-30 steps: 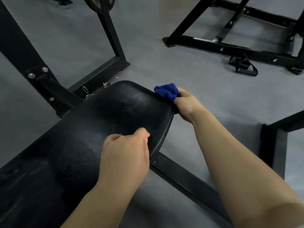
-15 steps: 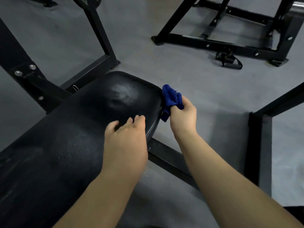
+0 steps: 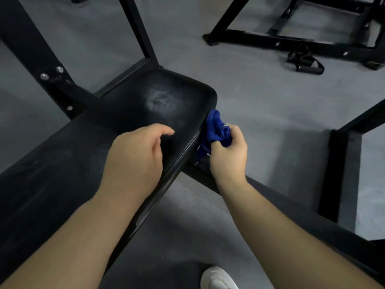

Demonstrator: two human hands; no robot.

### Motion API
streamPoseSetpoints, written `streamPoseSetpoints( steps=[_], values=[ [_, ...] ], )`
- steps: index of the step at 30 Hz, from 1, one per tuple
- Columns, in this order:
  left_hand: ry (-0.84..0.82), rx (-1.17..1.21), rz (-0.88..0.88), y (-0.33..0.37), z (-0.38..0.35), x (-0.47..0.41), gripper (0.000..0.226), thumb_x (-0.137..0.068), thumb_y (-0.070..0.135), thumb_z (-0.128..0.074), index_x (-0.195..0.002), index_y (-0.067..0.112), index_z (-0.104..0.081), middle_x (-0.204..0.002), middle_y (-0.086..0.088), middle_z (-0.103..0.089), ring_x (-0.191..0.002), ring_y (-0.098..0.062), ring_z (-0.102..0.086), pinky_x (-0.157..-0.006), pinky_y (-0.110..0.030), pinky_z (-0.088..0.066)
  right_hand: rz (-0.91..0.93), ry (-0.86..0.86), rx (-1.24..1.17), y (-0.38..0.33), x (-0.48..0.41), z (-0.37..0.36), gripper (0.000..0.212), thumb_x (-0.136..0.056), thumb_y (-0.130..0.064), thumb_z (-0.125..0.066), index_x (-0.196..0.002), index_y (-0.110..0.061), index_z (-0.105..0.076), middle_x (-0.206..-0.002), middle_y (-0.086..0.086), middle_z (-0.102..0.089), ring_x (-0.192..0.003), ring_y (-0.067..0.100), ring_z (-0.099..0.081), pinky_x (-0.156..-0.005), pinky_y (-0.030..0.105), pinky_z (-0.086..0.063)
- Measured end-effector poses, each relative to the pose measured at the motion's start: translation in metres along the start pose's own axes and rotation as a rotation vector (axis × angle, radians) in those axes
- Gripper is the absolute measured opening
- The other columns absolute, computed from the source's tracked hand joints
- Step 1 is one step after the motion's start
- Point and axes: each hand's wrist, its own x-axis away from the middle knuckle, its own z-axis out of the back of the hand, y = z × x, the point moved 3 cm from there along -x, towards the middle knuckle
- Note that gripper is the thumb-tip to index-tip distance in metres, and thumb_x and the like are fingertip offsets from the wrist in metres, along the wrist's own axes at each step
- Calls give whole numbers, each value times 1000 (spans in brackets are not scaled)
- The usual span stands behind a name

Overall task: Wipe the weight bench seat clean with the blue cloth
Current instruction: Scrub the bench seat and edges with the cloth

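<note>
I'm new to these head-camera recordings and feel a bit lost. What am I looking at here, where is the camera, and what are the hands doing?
The camera sits on a person's head and looks down, so the two bare arms reaching in from below are the wearer's own. The long black padded surface is a weight bench seat, with a pale smudge near its far end. The right hand grips a bunched blue cloth against the seat's right edge. The left hand is over the top of the seat, fingers loosely curled, holding nothing. Around it are a grey floor, black equipment frames and a white shoe at the bottom.
</note>
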Motion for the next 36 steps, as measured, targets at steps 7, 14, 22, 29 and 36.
streamPoseSetpoints(
  steps=[7,14,22,29,36],
  values=[
    [-43,-147,-32,-1,8,21,25,-85,5,-56,-96,20,-73,-92,5,-72,-79,-16,-66,-78,-44,-52,4,121,-101,-5,-23,-11,47,-85,9,-45,-120,-18,-63,-107,-2,-69,-83,-4,-64,-70,15,-54],
    [-33,-171,32,-2,11,29,27,-86,10,-54,-97,27,-72,-91,9,-70,-78,-18,-64,-78,-38,-49,66,-34,39,3,19,1,33,-82,9,-53,-104,-12,-66,-87,-3,-66,-76,-1,-59,-73,17,-52],
    [-106,-53,157,-19,11,35,26,-93,23,-50,-105,40,-65,-107,23,-60,-94,2,-56,-74,-12,-40,52,77,60,-5,13,-8,22,-80,3,-54,-81,-19,-54,-74,-2,-58,-65,9,-52,-61,29,-48],
    [-151,-43,171,-19,12,36,30,-93,18,-51,-106,42,-65,-109,24,-58,-95,4,-58,-73,-6,-35,17,-17,67,-3,37,-3,18,-83,2,-57,-78,-14,-51,-69,-3,-53,-57,3,-46,-52,16,-42],
    [-148,-30,147,-19,12,38,34,-94,15,-51,-110,41,-64,-112,23,-57,-97,3,-57,-78,-11,-41,-4,-58,43,4,71,-12,27,-81,5,-58,-73,-19,-47,-68,-4,-52,-61,7,-46,-57,27,-45]
  ],
)
